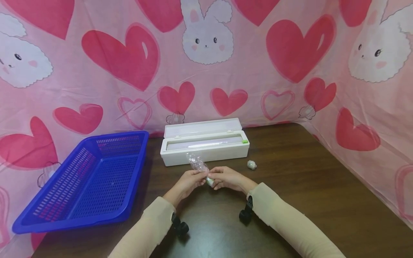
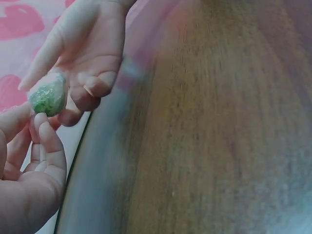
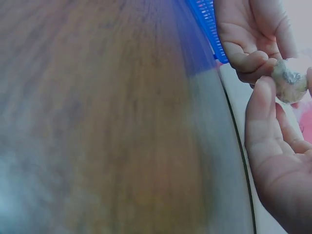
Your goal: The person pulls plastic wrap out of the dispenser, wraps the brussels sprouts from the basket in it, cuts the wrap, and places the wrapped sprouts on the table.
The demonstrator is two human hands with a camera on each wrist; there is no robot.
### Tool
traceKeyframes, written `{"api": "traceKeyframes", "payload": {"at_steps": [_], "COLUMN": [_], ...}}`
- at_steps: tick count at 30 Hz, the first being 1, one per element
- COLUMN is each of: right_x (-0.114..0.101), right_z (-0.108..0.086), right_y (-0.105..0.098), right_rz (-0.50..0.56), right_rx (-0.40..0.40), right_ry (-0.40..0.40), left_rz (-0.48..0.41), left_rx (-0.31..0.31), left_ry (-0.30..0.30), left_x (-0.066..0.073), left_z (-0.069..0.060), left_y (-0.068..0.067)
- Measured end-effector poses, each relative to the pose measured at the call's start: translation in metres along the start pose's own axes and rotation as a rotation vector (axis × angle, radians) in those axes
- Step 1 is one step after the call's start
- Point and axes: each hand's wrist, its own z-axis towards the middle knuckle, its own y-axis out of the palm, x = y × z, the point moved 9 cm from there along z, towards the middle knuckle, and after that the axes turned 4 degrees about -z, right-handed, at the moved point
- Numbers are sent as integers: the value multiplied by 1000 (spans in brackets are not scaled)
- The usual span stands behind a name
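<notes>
Between both hands is a small green-and-white lump (image 2: 48, 96) wrapped in clear plastic film, whose loose twisted tail (image 1: 196, 162) points up and away toward the white box. My left hand (image 1: 190, 182) pinches the wrapped lump from the left with thumb and fingertips. From the other side my right hand (image 1: 228, 178) holds it between thumb and curled fingers. In the right wrist view the lump (image 3: 289, 83) shows a whitish, crumpled film end. A second small wrapped lump (image 1: 251, 165) lies on the table, to the right beyond my right hand.
A white cling film dispenser box (image 1: 206, 154) stands behind the hands, its lid (image 1: 203, 128) raised and a roll visible inside. At left sits a blue perforated plastic basket (image 1: 137, 179). The dark wooden table (image 1: 309, 186) meets a pink heart-patterned cloth (image 1: 206, 79) at the back.
</notes>
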Motion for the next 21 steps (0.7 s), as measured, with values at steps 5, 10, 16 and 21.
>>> {"api": "traceKeyframes", "payload": {"at_steps": [5, 10, 16, 21], "right_x": [0, 0, 1, 1], "right_z": [1, 0, -1, -3], "right_y": [0, 0, 1, 4], "right_rz": [15, 12, 19, 22], "right_rx": [-8, -10, -18, -47], "right_ry": [-3, -6, -3, -14], "left_rz": [-46, -106, -151, -149], "left_rx": [-17, 18, 48, 48], "left_ry": [17, 59, 67, 75], "left_x": [4, 12, 14, 15], "left_z": [1, 3, 4, 5], "left_y": [-2, -9, -11, -11]}}
